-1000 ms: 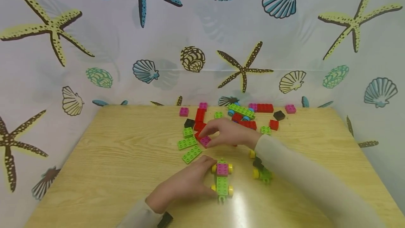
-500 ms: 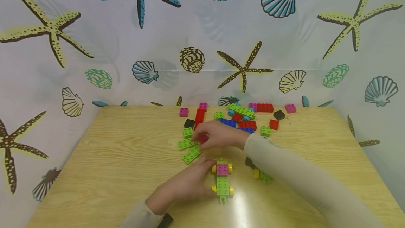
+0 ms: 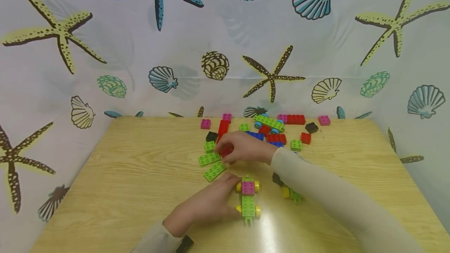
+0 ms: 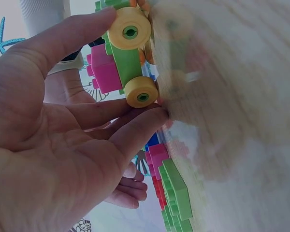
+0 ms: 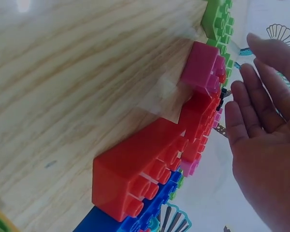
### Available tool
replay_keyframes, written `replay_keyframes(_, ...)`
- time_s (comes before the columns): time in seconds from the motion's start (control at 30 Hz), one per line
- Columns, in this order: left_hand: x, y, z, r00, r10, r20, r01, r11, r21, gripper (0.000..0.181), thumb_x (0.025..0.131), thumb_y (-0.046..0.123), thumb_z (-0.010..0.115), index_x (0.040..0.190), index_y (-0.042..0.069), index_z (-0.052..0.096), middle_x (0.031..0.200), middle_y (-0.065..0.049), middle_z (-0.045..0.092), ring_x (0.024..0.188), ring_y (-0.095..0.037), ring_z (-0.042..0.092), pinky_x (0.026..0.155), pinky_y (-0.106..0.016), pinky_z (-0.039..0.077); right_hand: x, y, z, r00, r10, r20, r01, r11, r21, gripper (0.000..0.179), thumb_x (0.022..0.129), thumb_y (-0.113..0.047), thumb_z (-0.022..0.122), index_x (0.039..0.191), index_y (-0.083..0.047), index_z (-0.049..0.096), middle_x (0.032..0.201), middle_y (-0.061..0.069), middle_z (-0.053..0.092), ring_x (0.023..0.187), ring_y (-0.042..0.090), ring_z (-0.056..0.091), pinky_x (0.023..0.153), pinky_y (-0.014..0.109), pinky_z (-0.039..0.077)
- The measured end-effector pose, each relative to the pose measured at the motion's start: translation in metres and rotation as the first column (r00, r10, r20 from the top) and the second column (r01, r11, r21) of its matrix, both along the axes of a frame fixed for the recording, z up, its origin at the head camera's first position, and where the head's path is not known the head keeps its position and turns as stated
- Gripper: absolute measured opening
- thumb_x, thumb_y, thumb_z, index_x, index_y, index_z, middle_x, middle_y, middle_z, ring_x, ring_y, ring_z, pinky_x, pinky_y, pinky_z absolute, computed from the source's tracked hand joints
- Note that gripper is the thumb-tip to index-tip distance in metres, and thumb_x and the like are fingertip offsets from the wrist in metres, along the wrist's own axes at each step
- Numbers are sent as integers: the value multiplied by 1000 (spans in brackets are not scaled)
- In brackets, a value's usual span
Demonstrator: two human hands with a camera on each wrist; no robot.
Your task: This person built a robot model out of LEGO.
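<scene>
“One wooden table (image 3: 133, 159) carries everything; what could go wrong?”

“Start with the right sleeve (image 3: 327, 186). Lowered, it would likely brush whatever sits beneath.”

“And the hands?”

“The left hand (image 3: 207, 200) grips the toy car (image 3: 248, 204), thumb at the nearer yellow wheel (image 4: 130, 41), fingers at the farther one. The right hand (image 3: 247, 147) hovers over loose bricks (image 3: 223, 127), holding nothing, thumb and fingers loosely parted.”

“Where exactly is the car?”

“Upright on the table, at the left hand's fingertips. Too hard a squeeze might tip it.”

“That second wheeled piece (image 3: 296, 196)?”

“Partly hidden by the sleeve, so easily knocked.”

“Anything smaller?”

“A red brick (image 5: 125, 169) lies close among neighbours; groping fingers could scatter them. Smaller, a pink brick (image 5: 199, 63) sits beside other red ones, and one nudge might shift both.”
</scene>
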State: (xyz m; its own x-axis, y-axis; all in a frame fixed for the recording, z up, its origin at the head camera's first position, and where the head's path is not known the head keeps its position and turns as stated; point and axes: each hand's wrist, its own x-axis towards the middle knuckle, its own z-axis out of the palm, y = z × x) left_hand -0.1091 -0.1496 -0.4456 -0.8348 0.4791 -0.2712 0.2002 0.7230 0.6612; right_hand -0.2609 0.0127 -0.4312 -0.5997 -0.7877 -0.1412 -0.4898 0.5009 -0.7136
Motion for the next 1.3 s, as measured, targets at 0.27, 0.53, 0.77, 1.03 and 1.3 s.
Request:
replay_keyframes(0.27, -1, 1, 1, 1000, 1, 12, -1, 1000, -1, 94, 89, 37, 96, 164, 2, 51, 166, -13, 53, 158, -36, 52, 133, -56, 43, -1, -1, 1, 999, -33, -2, 33, 999, 41, 36, 102, -16, 83, 138, -18, 78, 141, -3, 74, 130, 20, 66, 119, 44, 57)
replay_keyframes(0.53, 0, 0, 0, 1000, 4, 2, -4, 1000, 10, 95, 89, 36, 96, 164, 1, 50, 172, -15, 48, 163, -37, 46, 135, -56, 40, 3, -9, -3, 986, 110, -125, -94, 987, 128, 31, 102, -13, 77, 131, -22, 82, 133, -4, 74, 122, 19, 61, 109, 36, 57)
replay_keyframes(0.77, 0, -1, 0, 1000, 7, 21, -7, 1000, 18, 98, 90, 37, 95, 168, 5, 46, 179, -14, 39, 169, -38, 38, 137, -58, 37, 6, -12, -8, 978, 138, -158, -106, 976, 191, 32, 100, -19, 81, 130, -30, 83, 127, -10, 71, 122, 15, 55, 109, 36, 52)
replay_keyframes(1.03, -2, -1, -4, 1000, 1, 6, -1, 1000, 26, 99, 89, 37, 96, 169, 7, 46, 179, -13, 40, 168, -37, 39, 137, -57, 36, 6, -12, -12, 958, 177, -226, -128, 968, 217, 33, 100, -23, 82, 131, -33, 82, 126, -13, 73, 131, 14, 53, 115, 41, 43)
replay_keyframes(1.3, -2, 0, -3, 1000, -5, 9, 5, 999, 32, 99, 89, 36, 96, 171, 11, 44, 180, -9, 38, 169, -35, 38, 137, -57, 36, 8, -13, -10, 955, 167, -246, -106, 964, 243, 30, 101, -23, 81, 129, -33, 84, 127, -13, 75, 134, 15, 51, 116, 42, 40)
